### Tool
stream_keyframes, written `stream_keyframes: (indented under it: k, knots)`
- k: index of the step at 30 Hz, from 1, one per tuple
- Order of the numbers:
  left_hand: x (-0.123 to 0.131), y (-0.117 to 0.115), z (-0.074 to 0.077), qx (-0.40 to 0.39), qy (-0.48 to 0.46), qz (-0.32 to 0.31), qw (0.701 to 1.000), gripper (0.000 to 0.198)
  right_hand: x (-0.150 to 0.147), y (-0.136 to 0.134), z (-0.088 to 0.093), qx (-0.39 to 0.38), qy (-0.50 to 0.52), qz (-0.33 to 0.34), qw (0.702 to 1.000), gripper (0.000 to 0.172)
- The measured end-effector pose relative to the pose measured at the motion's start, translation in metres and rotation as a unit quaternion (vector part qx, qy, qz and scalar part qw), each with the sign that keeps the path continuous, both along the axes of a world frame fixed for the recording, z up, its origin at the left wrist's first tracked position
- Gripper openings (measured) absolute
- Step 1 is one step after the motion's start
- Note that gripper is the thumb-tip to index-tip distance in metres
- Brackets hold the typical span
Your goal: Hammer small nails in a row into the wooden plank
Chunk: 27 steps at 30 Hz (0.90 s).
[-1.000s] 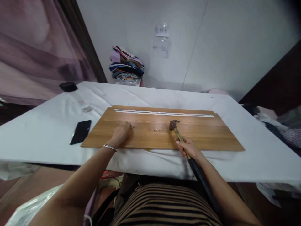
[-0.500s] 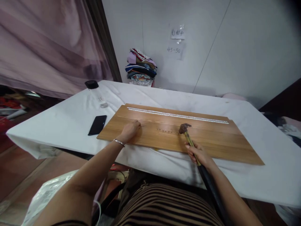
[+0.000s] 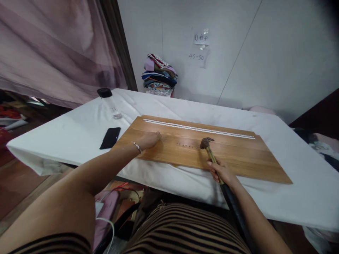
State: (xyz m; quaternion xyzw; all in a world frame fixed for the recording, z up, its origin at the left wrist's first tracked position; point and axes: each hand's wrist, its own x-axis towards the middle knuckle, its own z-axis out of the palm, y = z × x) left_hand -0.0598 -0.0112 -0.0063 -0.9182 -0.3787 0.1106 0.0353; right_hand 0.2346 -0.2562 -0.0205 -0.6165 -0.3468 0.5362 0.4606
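Note:
My right hand [image 3: 221,172] grips a claw hammer [image 3: 210,152] partway along its handle. The rusty hammer head is raised a little over the wooden board [image 3: 246,158], claw side toward the right. At the board's left part, my left hand [image 3: 151,139] is closed, thumb and fingertips pinched together low over the wood. A thin nail showed at these fingertips a moment ago; now it is mostly hidden by the fingers. Between the two hands a short row of several small nails [image 3: 186,145] stands in the board.
Two white measuring strips [image 3: 198,128] run along the board's far edge. On the white-covered table [image 3: 79,134] lie a black phone [image 3: 110,138] and a clear bottle with a black cap [image 3: 105,92]. Folded clothes [image 3: 159,76] are stacked by the wall, beneath paper notes [image 3: 199,56].
My left hand has turned and shifted slightly away from me, its forearm swinging outward, and the nail tip is less visible. My right hand and the hammer stay nearly still.

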Motion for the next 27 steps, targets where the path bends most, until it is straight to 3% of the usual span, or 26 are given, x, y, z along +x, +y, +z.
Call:
stream_keyframes:
  k: [8, 15, 23, 27]
  knots:
    - [-0.005, -0.024, -0.014, 0.020, -0.107, 0.074, 0.991, 0.035, 0.003, 0.001, 0.001, 0.020, 0.000, -0.022, 1.000, 0.050]
    - [0.009, -0.047, -0.025, 0.002, -0.245, 0.160, 0.956, 0.037, -0.003, 0.007, 0.001, 0.013, 0.028, 0.000, 1.000, 0.047]
    - [0.025, -0.059, -0.032, -0.037, -0.320, 0.232, 0.918, 0.025, 0.001, 0.009, 0.006, 0.026, 0.034, -0.012, 0.999, 0.044]
    - [0.028, -0.065, -0.033, -0.039, -0.310, 0.247, 0.917, 0.026, 0.006, 0.008, 0.006, 0.034, 0.048, -0.013, 0.998, 0.042]
